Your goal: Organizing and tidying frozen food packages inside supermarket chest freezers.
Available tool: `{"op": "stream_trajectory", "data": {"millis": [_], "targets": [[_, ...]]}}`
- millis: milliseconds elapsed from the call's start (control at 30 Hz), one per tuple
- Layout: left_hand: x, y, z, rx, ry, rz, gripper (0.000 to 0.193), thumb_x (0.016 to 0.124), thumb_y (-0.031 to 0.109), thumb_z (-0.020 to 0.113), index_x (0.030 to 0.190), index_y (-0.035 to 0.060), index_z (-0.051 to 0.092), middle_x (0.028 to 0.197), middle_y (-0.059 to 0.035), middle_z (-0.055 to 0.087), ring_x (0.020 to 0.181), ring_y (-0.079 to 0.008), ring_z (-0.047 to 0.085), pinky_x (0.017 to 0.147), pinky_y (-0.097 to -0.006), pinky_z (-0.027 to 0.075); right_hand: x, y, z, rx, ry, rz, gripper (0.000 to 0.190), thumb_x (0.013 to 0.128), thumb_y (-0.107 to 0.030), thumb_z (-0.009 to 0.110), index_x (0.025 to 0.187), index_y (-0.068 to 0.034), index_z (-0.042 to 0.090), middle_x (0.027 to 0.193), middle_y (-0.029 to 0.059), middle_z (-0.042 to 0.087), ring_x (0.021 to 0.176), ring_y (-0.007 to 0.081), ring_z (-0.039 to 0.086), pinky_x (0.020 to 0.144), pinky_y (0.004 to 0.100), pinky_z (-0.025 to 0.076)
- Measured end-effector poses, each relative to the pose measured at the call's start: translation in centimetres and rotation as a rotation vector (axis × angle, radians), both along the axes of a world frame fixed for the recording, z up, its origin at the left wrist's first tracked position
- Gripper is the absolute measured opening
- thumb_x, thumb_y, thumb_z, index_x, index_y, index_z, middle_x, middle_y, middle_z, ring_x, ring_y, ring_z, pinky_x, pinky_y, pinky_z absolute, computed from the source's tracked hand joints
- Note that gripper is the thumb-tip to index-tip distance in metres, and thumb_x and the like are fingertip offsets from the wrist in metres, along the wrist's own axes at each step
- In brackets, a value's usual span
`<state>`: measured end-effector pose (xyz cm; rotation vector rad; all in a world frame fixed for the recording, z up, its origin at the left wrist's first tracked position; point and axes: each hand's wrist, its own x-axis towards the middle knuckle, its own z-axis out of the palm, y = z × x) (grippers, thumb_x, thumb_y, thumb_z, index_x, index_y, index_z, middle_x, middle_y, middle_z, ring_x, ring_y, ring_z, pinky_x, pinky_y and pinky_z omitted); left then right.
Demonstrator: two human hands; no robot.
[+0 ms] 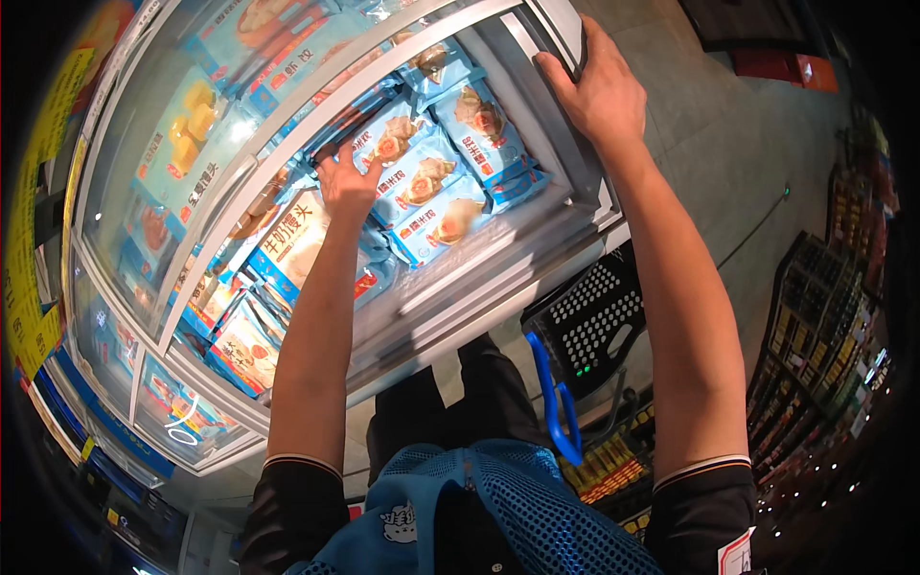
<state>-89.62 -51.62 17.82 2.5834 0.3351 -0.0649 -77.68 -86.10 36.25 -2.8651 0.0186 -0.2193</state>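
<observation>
My left hand [348,176] reaches into an open chest freezer, fingers spread against blue plastic packs of frozen food [424,183]. Its fingertips are partly hidden in shadow beside the packs, and no pack is lifted. My right hand [604,90] grips the freezer's rim [568,43] at the right end, thumb on the inner side. Below my left hand lies a cream-and-blue pack of frozen buns [291,244]. Another pale pack [248,345] leans near the front left corner. A sliding glass lid [208,122] with a pale frame covers the freezer's left part.
A black shopping basket or cart part [589,316] with a blue handle [550,402] stands right of my legs, close to the freezer. Stocked shelves [812,323] line the right side. Yellow price signs [43,215] edge the far left. Grey tiled floor [719,144] lies beyond my right arm.
</observation>
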Motion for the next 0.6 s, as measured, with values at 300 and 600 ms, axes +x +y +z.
{"op": "stream_trajectory", "data": {"millis": [300,600], "targets": [[2.5,-0.7,2.2,0.172,0.35,-0.111,0.087,0.09,0.061,0.069,0.158,0.0095,0.05,0.155,-0.0241,0.056,0.139,-0.047,0.054,0.116,-0.0587,0.041,0.2,-0.2,-0.3,0.001,0.009,0.015,0.075,0.095,-0.055,0.074,0.153,-0.013,0.051,0.135,0.0132,0.071,0.123,0.0348,0.068,0.097,0.0486,0.057],[7.8,-0.8,1.5,0.098,0.443,-0.114,0.115,0.088,0.08,0.062,0.169,0.0037,0.033,0.171,-0.0244,0.04,0.157,-0.0416,0.039,0.128,-0.0477,0.034,0.3,0.4,0.2,-0.002,0.004,0.029,0.077,0.094,-0.054,0.075,0.153,-0.011,0.051,0.136,0.0151,0.07,0.124,0.0377,0.067,0.099,0.0493,0.056]]}}
